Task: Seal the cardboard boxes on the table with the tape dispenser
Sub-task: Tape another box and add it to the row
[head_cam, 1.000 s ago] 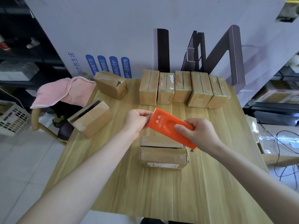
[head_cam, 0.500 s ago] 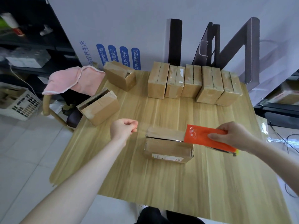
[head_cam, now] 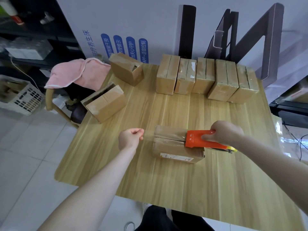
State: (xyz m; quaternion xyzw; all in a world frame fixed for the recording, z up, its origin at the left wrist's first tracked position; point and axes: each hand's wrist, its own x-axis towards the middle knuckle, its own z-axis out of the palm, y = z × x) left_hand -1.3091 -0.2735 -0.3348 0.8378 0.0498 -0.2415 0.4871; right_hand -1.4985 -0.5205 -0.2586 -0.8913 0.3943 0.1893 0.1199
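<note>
A flat cardboard box lies in the middle of the wooden table. My right hand grips the orange tape dispenser, which sits over the right end of the box's top. A strip of clear tape stretches from the dispenser leftward across the box's top seam. My left hand pinches the free end of that tape just left of the box, above the table.
Several taped boxes stand in a row at the table's far edge. Two more boxes with open flaps lie at the far left. A chair with a pink cloth stands beside the left edge.
The hands moved apart: my right hand drew the dispenser rightward and down onto the box, my left hand moved left with the tape end, stretching tape over the seam.
</note>
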